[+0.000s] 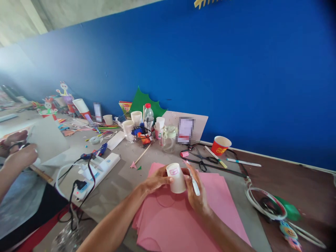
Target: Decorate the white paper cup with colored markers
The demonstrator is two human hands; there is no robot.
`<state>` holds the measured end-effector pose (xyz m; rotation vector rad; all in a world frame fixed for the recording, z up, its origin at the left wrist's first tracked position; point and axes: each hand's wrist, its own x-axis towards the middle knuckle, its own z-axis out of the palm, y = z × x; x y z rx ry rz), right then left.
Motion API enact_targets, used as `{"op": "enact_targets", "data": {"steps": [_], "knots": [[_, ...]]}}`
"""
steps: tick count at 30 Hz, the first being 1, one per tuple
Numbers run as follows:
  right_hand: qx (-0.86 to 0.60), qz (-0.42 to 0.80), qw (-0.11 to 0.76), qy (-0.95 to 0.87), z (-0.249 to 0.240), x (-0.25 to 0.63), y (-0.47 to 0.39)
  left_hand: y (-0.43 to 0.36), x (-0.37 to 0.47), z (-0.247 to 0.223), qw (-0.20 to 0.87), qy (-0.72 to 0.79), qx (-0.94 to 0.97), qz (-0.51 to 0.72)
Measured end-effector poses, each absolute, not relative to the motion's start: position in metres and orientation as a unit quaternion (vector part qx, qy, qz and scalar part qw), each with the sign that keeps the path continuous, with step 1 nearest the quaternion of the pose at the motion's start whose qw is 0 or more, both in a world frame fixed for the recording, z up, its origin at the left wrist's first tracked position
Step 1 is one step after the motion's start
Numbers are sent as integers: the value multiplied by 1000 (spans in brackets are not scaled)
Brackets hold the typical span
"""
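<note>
A white paper cup (177, 182) with a small pink window-like drawing near its upper end is held above a stack of pink paper (181, 220). My left hand (157, 180) is closed around the cup's left side, thumb across its front. On the other side, my right hand (196, 194) touches the cup with its fingers and also grips a white marker (194, 183), which slants along the hand. A pink marker cap (184, 154) lies beyond the paper, beside black scissors (203, 161).
A white power strip (105, 171) with plugs and cords stands at left, near a co-worker's hands (22, 152) cutting white paper. Behind are a glass jar (169, 140), a bottle (148, 115) and cups. At right are a red cup (221, 145), markers (244, 162) and a coiled cable (266, 203).
</note>
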<state>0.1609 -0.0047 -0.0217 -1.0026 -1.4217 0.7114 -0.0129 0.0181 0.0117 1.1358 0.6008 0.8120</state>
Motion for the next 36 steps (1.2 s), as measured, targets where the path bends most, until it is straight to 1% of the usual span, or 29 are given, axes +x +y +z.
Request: {"op": "enact_targets", "data": {"steps": [3,6,10,14,18,25,36], "knots": [[-411,274,583,-645,-21,160,-7,19,-15,7,725,289,493,384],[-414,238,586,-655,-23,161,-6,20,-16,-1,716,308,457,429],[-447,198,598,-635,-28,161,-3,21,-11,-4,684,309,498,433],[-470,202,594,-621,-31,159,-1,18,-3,-1,665,304,556,396],[-472,205,594,-619,-32,157,-1,17,-1,0,647,296,580,396],[-468,197,577,-640,-29,155,-5,18,-3,-2,668,323,545,390],[-465,162,573,-655,-27,156,-4,18,-7,-8,655,326,531,428]]}}
